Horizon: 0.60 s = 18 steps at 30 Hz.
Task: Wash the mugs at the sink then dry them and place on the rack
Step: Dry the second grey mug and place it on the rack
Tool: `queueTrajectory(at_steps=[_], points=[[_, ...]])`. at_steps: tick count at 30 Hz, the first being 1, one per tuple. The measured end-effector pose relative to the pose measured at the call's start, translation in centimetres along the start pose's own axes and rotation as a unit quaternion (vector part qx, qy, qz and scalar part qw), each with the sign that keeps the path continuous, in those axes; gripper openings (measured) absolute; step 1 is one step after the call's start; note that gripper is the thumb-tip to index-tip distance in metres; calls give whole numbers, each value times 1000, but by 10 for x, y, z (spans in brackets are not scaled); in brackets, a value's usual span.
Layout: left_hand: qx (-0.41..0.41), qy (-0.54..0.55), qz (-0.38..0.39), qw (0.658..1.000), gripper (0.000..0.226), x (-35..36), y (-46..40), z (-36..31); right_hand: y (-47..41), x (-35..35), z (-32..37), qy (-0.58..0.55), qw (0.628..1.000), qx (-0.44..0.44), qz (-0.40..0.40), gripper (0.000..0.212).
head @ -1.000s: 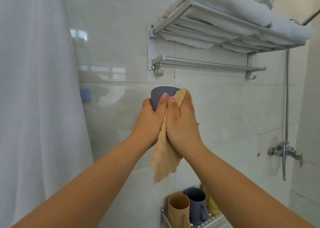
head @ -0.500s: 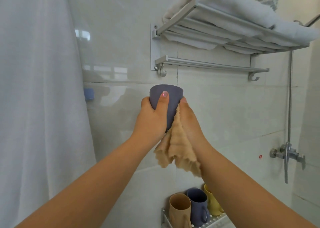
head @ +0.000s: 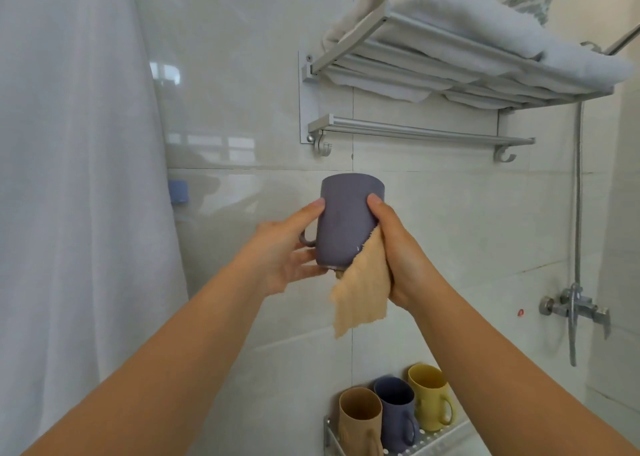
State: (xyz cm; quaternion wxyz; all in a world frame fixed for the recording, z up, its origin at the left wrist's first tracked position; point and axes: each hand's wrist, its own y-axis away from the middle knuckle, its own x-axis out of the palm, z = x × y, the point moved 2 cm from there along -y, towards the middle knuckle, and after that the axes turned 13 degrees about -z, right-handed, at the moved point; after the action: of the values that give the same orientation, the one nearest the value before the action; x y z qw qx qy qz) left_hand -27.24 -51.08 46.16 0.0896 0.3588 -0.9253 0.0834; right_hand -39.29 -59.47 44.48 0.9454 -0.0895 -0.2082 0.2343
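**Drying the purple mug, both hands on it**

Holding the purple mug (head: 348, 220) up in front of the tiled wall, we've got it bracketed from both sides. Our left hand (head: 287, 248) cups the handle side, thumb on the wall above the handle and fingertips curled under the base. Our right hand (head: 394, 248) presses the tan cloth (head: 360, 293) against the opposite wall, thumb bare on the mug, the cloth trailing below the palm.

It looks light, rigid and matte, probably plastic, so we'd guess no great fragility, though a damp wall could slip. The base-and-wall hold seems safest; the handle is free for a firmer grip.

Below our right forearm, the rack (head: 433, 440) holds a tan mug (head: 360, 412), another purple mug (head: 396, 410) and a yellow mug (head: 427, 398), all upright.
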Motion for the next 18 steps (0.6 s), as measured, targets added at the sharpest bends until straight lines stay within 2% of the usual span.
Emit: queueTrajectory(at_steps=[2, 3, 6, 9, 11, 12, 15, 16, 18], points=[[-16, -48, 41, 998, 26, -4, 1, 1, 2, -6, -2, -2, 999, 29, 15, 50], [-11, -58, 36, 998, 20, -5, 0, 2, -1, -9, -6, 3, 999, 45, 5, 45], [25, -20, 20, 999, 28, 4, -4, 7, -1, -10, -12, 10, 998, 50, -40, 47], [77, -27, 2, 997, 30, 15, 1, 14, 3, -1, -13, 89, 985, -60, -136, 43], [132, -77, -14, 988, 33, 20, 4, 17, 11, 3, -12, 189, 946, -194, -177, 33], [155, -94, -28, 983, 33, 23, 7, 17, 17, 6, -12, 220, 925, -249, -182, 35], [145, -78, -54, 985, 52, 29, 9, 15, 24, 11, -16, 305, 871, -334, -190, 63], [142, -76, -50, 986, 55, 31, 12, 14, 25, 13, -17, 345, 845, -352, -206, 67], [135, -85, -28, 987, 51, 32, 13, 17, 28, 19, -17, 453, 757, -400, -248, 67]])
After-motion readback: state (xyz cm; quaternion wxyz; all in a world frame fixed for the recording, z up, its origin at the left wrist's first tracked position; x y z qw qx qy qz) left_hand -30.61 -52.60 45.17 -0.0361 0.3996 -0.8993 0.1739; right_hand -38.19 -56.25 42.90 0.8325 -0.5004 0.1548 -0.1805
